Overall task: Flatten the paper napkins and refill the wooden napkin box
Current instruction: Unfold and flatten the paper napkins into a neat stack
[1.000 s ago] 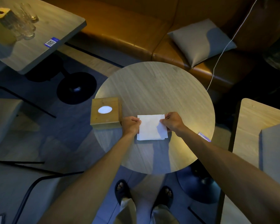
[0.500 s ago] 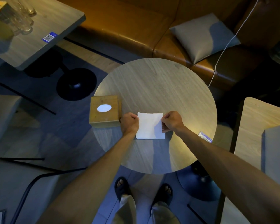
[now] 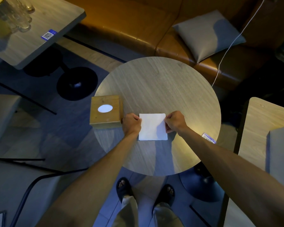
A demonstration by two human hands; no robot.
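Note:
A white square stack of paper napkins (image 3: 152,127) lies flat on the round wooden table (image 3: 157,82). My left hand (image 3: 131,124) pinches its left edge and my right hand (image 3: 175,121) pinches its right edge near the top corner. The wooden napkin box (image 3: 106,112) stands at the table's left rim, just left of my left hand. White paper shows through the oval hole in its top.
A QR sticker (image 3: 208,138) sits at the table's right rim. A brown leather sofa (image 3: 138,25) with a grey cushion (image 3: 208,33) runs behind. Another table (image 3: 44,27) with glasses (image 3: 21,17) stands far left, a third table (image 3: 267,128) on the right.
Both hands have kept their pinch on the napkins' side edges. The stack's edges now look squarer and more even than a second ago. The camera shifted slightly.

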